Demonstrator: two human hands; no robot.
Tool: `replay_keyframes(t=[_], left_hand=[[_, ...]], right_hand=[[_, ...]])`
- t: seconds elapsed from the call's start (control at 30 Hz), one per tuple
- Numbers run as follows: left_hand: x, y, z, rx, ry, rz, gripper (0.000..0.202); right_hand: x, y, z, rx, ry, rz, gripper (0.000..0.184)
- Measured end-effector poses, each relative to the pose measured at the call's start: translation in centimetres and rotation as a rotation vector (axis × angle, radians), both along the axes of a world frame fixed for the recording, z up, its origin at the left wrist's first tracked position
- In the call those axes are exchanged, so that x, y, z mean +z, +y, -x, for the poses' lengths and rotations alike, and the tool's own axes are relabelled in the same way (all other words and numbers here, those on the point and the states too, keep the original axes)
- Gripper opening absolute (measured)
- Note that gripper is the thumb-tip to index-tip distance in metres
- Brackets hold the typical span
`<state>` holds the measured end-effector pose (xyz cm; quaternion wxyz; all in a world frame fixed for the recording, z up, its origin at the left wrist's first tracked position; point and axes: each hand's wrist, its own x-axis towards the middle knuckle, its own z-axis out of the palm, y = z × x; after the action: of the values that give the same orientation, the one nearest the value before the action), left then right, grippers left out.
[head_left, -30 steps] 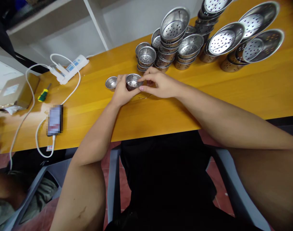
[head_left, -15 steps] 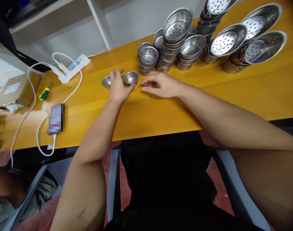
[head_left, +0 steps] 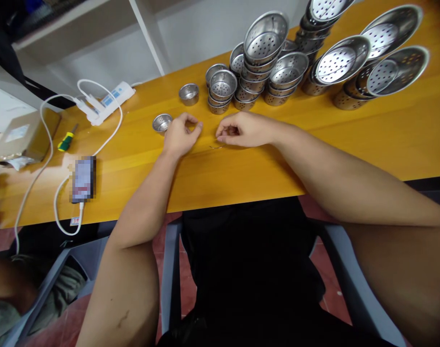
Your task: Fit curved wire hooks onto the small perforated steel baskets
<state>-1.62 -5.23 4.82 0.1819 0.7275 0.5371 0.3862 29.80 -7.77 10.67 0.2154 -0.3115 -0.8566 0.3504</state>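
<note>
My left hand [head_left: 181, 135] hovers low over the table with thumb and fingers apart, holding nothing. Just to its left is a small perforated metal cup [head_left: 162, 124], partly covered by the hand. A second small metal cup [head_left: 188, 94] stands upright farther back, apart from my fingers. My right hand [head_left: 241, 129] rests near the table top, its fingers curled in to the thumb in a pinch. Under the fingertips shows a thin curved wire [head_left: 216, 146]; its right end is hidden by the hand.
Stacks of small perforated cups [head_left: 223, 86] and taller stacks [head_left: 265, 41] stand behind my right hand; wide-rimmed ones [head_left: 344, 60] are farther right. To the left lie a power strip [head_left: 113, 102], a screwdriver [head_left: 66, 140], a cabled phone [head_left: 83, 179] and a cardboard box [head_left: 28, 135].
The cup by my left hand has moved back on the table and is let go. My left hand has drawn back slightly. My right fingers have closed in towards the thumb over the wire.
</note>
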Motion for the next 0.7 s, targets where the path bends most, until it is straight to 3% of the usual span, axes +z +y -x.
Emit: replay_keyframes(t=[0.1, 0.2, 0.3, 0.4, 0.5, 0.57, 0.63, 0.7], left_hand=[[0.7, 0.4, 0.8, -0.001, 0.032, 0.0, 0.049], [1.2, 1.6, 3.1, 0.028, 0.048, -0.176, 0.059], [0.2, 3.7, 6.7, 0.198, 0.079, -0.27, 0.074], [-1.8, 5.4, 9.5, 0.456, 0.022, -0.116, 0.108], [-2.3, 5.2, 9.7, 0.474, -0.02, 0.029, 0.117], [-0.9, 3.8, 8.3, 0.444, 0.06, 0.105, 0.112], [1.6, 1.7, 6.1, 0.436, 0.211, 0.205, 0.098], [4.2, -0.3, 3.8, 0.453, 0.305, 0.279, 0.09]], right_hand=[[-0.1, 0.2, 0.0, 0.022, -0.039, 0.005, 0.024], [-0.1, 0.5, -0.1, 0.061, -0.154, -0.008, 0.024], [0.4, 0.2, -0.1, 0.052, -0.278, -0.012, 0.01], [1.6, -1.1, 0.2, 0.028, -0.422, -0.071, 0.012], [3.3, -3.2, 1.0, -0.001, -0.666, -0.176, 0.015], [4.4, -4.4, 1.6, -0.027, -0.821, -0.197, 0.014], [5.0, -5.1, 2.1, -0.038, -0.924, -0.204, 0.017], [4.9, -5.3, 2.4, -0.029, -0.891, -0.199, 0.02]])
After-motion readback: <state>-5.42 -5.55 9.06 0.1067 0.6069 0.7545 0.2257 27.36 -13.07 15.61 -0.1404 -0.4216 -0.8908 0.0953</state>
